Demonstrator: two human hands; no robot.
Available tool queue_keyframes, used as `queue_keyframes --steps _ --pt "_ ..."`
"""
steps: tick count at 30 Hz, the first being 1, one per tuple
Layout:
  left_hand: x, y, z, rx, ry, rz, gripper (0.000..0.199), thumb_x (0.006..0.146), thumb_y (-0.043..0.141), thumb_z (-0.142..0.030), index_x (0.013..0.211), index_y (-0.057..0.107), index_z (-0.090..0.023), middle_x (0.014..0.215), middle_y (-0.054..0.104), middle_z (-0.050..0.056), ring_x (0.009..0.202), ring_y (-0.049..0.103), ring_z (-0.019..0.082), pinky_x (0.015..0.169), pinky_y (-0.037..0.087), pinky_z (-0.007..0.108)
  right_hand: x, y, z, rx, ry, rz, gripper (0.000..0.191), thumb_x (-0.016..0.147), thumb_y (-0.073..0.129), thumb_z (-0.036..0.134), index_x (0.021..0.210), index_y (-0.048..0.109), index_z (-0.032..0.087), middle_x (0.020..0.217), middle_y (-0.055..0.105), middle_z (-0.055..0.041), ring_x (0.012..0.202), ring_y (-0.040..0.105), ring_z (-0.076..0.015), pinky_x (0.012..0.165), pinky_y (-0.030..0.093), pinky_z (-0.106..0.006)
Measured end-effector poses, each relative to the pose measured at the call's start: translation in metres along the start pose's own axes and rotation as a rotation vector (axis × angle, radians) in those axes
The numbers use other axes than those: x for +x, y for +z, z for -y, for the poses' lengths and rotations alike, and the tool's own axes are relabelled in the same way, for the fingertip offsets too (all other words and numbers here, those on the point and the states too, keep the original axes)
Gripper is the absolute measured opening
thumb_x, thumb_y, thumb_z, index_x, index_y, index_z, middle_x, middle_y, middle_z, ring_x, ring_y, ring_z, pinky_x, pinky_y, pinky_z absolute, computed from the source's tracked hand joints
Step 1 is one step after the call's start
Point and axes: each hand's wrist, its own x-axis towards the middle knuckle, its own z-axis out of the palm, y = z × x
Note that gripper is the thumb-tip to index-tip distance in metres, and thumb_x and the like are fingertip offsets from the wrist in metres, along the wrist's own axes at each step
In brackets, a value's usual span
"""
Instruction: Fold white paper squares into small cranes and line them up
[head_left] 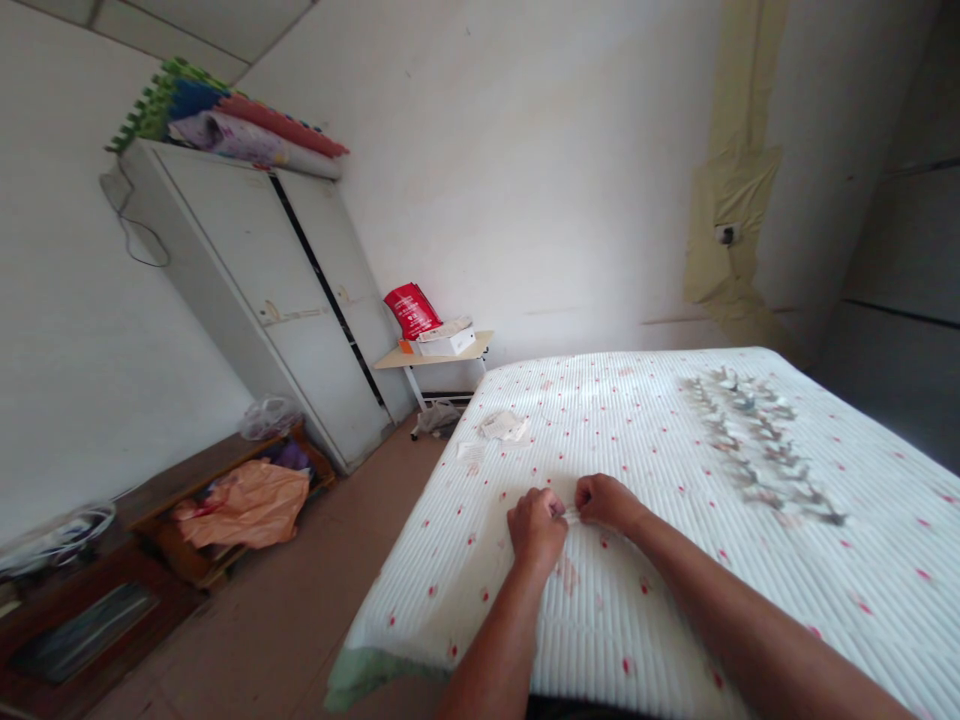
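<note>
Pinching narrowly, the fingers of the left hand (538, 522) and the right hand (606, 502) are curled and nearly meeting. Between them there seems to be a small pale piece (572, 515), held just above or on the quilt (600, 430); its shape I cannot tell, because it blends with the white ribs. Beyond the left hand lie thin pale sheets (504, 427), flat and loose. To the right of the right arm, many small peaked pieces (765, 440) stand in rows, blurred, so I cannot count them. I judge that these pieces are the done part, and that the piece in the fingers is not finished; if the sheets are material, some work is left. Farther away, a small table (394, 358) carries a red bag (412, 311) and 1 white box (448, 343).
</note>
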Motion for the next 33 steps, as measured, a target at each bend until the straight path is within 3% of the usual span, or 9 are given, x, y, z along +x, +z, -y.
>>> queue_keyframes --steps 8,11,19,27,33 --pt "-0.006 0.003 0.006 -0.111 0.112 -0.052 0.024 0.071 0.05 -0.005 0.072 0.064 -0.024 0.082 0.061 -0.004 0.086 0.054 0.011 0.079 0.035 0.023 -0.004 -0.002 -0.016 0.212 -0.187 0.009 0.027 0.058 0.049 0.004 0.076 0.066 0.016 0.074 0.064 0.0004 0.068 0.056 -0.0109 0.06 0.039 -0.016" --pt "-0.007 0.003 0.006 -0.126 0.127 -0.058 0.024 0.071 0.05 -0.004 0.071 0.064 -0.024 0.081 0.061 -0.004 0.085 0.054 0.011 0.081 0.036 0.024 -0.007 -0.003 -0.016 0.193 -0.24 -0.015 0.028 0.059 0.047 0.004 0.074 0.067 0.016 0.077 0.064 -0.001 0.071 0.056 -0.0115 0.065 0.04 -0.017" --pt "-0.012 -0.003 0.0 -0.064 0.11 -0.056 0.017 0.064 0.057 -0.011 0.074 0.064 -0.023 0.087 0.06 -0.002 0.09 0.052 0.014 0.081 0.036 0.026 -0.014 -0.006 -0.011 0.098 -0.243 -0.041 0.03 0.061 0.045 0.004 0.076 0.068 0.018 0.08 0.063 -0.0019 0.074 0.056 -0.0118 0.067 0.039 -0.018" --pt "-0.014 -0.002 -0.001 0.023 0.103 -0.069 0.008 0.067 0.06 -0.022 0.075 0.062 -0.023 0.089 0.057 0.0 0.092 0.049 0.016 0.08 0.033 0.028 -0.015 -0.006 -0.011 0.112 -0.248 -0.056 0.028 0.061 0.044 0.004 0.069 0.068 0.017 0.077 0.063 -0.0023 0.073 0.057 -0.0117 0.066 0.039 -0.018" --pt "-0.015 -0.004 -0.003 0.009 0.115 -0.103 0.014 0.066 0.065 -0.033 0.074 0.062 -0.023 0.091 0.054 0.002 0.095 0.046 0.019 0.079 0.033 0.03 -0.017 -0.008 -0.008 0.095 -0.226 -0.052 0.025 0.064 0.046 0.006 0.067 0.068 0.018 0.077 0.063 -0.002 0.072 0.057 -0.0116 0.067 0.039 -0.018"
